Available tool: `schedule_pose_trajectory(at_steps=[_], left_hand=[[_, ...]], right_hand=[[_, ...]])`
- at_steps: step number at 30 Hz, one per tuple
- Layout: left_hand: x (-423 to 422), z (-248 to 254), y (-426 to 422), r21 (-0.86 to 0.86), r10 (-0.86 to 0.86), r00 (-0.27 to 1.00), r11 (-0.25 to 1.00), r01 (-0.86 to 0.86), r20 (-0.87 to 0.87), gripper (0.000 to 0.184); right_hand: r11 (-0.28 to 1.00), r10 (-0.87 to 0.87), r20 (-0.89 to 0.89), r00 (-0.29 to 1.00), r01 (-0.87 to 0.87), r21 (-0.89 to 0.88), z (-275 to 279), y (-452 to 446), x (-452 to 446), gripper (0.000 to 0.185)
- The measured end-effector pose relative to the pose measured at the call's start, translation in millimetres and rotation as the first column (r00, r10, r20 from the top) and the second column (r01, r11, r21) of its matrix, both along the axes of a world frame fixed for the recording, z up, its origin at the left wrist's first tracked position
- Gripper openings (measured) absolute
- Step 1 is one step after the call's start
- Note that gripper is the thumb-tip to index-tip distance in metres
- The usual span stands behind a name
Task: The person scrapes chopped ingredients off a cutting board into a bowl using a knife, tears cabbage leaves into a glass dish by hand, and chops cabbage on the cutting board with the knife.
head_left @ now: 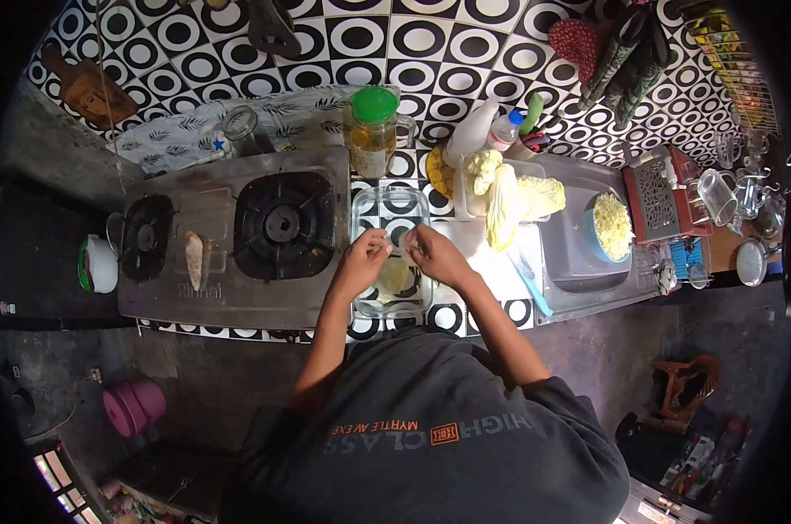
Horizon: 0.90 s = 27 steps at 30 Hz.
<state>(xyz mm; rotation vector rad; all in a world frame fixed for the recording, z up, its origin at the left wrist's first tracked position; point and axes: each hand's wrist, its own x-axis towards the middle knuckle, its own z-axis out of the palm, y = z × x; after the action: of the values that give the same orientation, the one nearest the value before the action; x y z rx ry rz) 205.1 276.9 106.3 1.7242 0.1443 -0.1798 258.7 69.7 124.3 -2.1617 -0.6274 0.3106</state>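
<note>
Patterned black-and-white tiles (417,39) back a worktop (464,319) with a gas stove (212,306) at left. Over a clear rectangular container (356,299), which stands just right of the stove and has a pale yellowish piece (393,278) inside, two bare hands are close together: left (367,255), right (435,255). Fingers on both are curled; whether they grip anything is hard to tell. Napa cabbage (505,203) lies to the right, near a blue-handled knife (532,288) and a bowl of shredded cabbage (594,244).

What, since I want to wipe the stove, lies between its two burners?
In the head view, a pale, elongated thing, too unclear to name, lies between the smaller burner and the larger one.
</note>
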Motion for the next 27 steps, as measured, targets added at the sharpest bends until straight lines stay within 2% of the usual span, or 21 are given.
schedule_pose_trajectory(at_steps=[1, 4, 5, 8, 9, 12, 13, 16, 17, 20, 23, 27], left_hand=[[11, -10, 0, -0.049, 0.009, 1.0, 0.999, -0.009, 0.008, 0.033], [47, -35, -7, 0.027, 0.109, 0.987, 0.994, -0.107, -0.115, 0.034], [61, -55, -6, 0.105, 0.099, 0.993, 0.99, -0.091, -0.071, 0.034], [88, -85, -11, 0.333, 0.129, 0.991, 0.937, -0.11, -0.036, 0.035], [90, -71, -13, 0.33, 0.129, 0.984, 0.94, -0.082, -0.124, 0.034], [96, -78, -18, 0.404, 0.115, 0.975, 0.914, -0.029, -0.19, 0.034], [96, -78, -21, 0.416, 0.142, 0.971, 0.908, -0.049, -0.195, 0.036], [95, -72, -31, 0.527, 0.163, 0.964, 0.849, -0.028, -0.211, 0.038], [92, -70, -34, 0.509, 0.205, 0.966, 0.855, -0.099, -0.157, 0.04], [94, -91, -36, 0.545, 0.24, 0.968, 0.822, -0.165, -0.069, 0.038], [95, -115, -34, 0.556, 0.252, 0.968, 0.803, -0.215, 0.01, 0.03], [91, -122, -33, 0.458, 0.283, 0.959, 0.848, -0.266, 0.034, 0.027]], right_hand=[[0.999, -0.027, -0.111, 0.993, 0.029, 0.018, 0, 7, 11, 0.022], [0.99, -0.071, -0.132, 0.989, 0.085, 0.109, -44, 22, 39, 0.023], [0.981, -0.079, -0.183, 0.98, 0.109, 0.162, -64, 26, 48, 0.025], [0.983, -0.127, -0.159, 0.979, 0.145, 0.111, -102, 35, 61, 0.026], [0.989, -0.14, -0.174, 0.975, 0.147, 0.029, -101, 37, 61, 0.028], [0.989, -0.128, -0.167, 0.978, 0.113, -0.093, -107, 42, 63, 0.03], [0.988, -0.122, -0.109, 0.987, 0.11, -0.107, -111, 43, 63, 0.031], [0.987, -0.14, -0.119, 0.983, 0.128, -0.097, -115, 46, 66, 0.033], [0.986, -0.143, -0.121, 0.982, 0.131, -0.102, -115, 47, 65, 0.033], [0.985, -0.15, -0.113, 0.982, 0.138, -0.107, -108, 51, 62, 0.034], [0.98, -0.181, -0.076, 0.98, 0.174, -0.098, -112, 52, 59, 0.035], [0.966, -0.218, -0.09, 0.972, 0.201, -0.165, -108, 56, 52, 0.038]])
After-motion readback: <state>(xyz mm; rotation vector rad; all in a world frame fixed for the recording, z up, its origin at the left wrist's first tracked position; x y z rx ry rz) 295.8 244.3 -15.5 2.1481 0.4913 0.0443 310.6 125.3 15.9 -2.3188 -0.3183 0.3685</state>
